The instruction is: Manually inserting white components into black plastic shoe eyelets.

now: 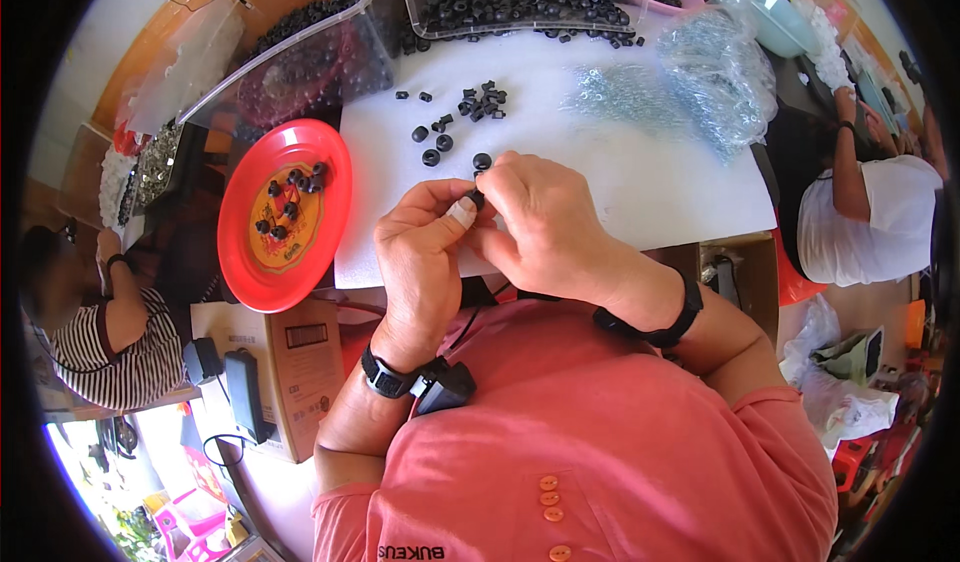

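Note:
A small black plastic part is pinched between the thumb and fingers of my left hand, above the white work surface's near edge. My right hand meets it from the right with its fingers closed at the same part; whatever its fingertips grip is hidden. Just beyond the fingertips is a round black knob. Farther off lie a few more round black knobs and a loose group of small black pieces. To the left, a red oval plate holds several black parts.
Clear plastic bins of black parts stand at the back. At the back right, small shiny pieces lie beside a clear plastic bag. A cardboard box stands below the plate. Other people sit left and right.

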The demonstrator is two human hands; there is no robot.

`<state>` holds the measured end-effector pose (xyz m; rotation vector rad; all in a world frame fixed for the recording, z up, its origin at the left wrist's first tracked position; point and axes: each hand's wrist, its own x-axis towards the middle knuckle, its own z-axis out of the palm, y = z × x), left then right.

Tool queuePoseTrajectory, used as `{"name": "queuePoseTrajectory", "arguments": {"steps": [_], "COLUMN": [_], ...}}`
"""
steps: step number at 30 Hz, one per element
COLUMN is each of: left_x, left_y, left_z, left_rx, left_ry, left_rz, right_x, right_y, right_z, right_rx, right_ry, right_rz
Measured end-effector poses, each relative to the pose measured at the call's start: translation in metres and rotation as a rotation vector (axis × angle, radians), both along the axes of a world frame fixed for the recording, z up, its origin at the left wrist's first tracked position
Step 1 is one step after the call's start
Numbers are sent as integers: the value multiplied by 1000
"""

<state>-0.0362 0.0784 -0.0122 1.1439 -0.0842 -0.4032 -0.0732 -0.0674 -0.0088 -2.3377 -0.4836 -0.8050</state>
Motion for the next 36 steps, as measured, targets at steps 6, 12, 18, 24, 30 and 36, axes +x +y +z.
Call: {"name": "queuePoseTrajectory", "arguments": {"steps": [6, 12, 18, 24, 30, 36], "left_x": [-5, -3, -5, -1, -9, -7], "left_y": [0, 10, 13, 12, 6, 6], "left_z": [4, 8, 5, 3, 16, 1], "left_rx": [16, 130, 197, 227, 352, 581], "left_ry": [13, -23, -42, -81, -150, -843], "left_rz": [-33, -216, -201, -213, -220, -91], "right_x": [9, 6, 2, 1, -9, -11], "right_y": [6, -12, -7, 6, -11, -22], "right_z": [-13, -1, -6, -20, -8, 10], "right_rx": [-66, -64, 3, -34, 83, -305], "right_ry": [-165, -115, 29, -152, 28, 383], "right_rz": [-231, -46, 29, -148, -26, -161]}}
